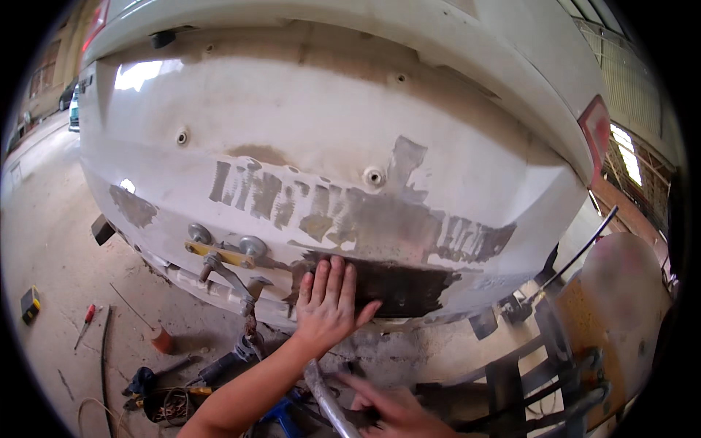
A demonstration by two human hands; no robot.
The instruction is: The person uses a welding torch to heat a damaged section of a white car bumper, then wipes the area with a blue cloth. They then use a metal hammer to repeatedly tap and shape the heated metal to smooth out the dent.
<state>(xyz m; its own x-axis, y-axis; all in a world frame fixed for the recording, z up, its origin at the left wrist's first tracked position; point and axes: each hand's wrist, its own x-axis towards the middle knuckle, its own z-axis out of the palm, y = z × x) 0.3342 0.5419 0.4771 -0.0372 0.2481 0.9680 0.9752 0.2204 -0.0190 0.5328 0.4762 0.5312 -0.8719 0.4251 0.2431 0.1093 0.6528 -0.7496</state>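
A white vehicle rear panel (292, 95) fills most of the head view, with bare grey sanded patches across its lower half. My left hand (327, 303) lies flat against a dark scraped patch (405, 288) low on the panel, fingers up and thumb out to the right. It holds nothing. Lower down, my right hand (398, 412) is blurred, one finger stretched to the left beside a grey metal bar (328, 401). Whether it grips anything is hidden. Left of my left hand, a dent puller with a yellow crossbar (219, 253) and round metal feet sits against the panel.
On the floor to the left lie a yellow-and-black tool (31, 304), a red-handled screwdriver (89, 314) and an orange cup-shaped thing (163, 341). An open container (164, 405) and a blue tool (281, 417) are nearer. A dark metal frame (507, 379) stands right.
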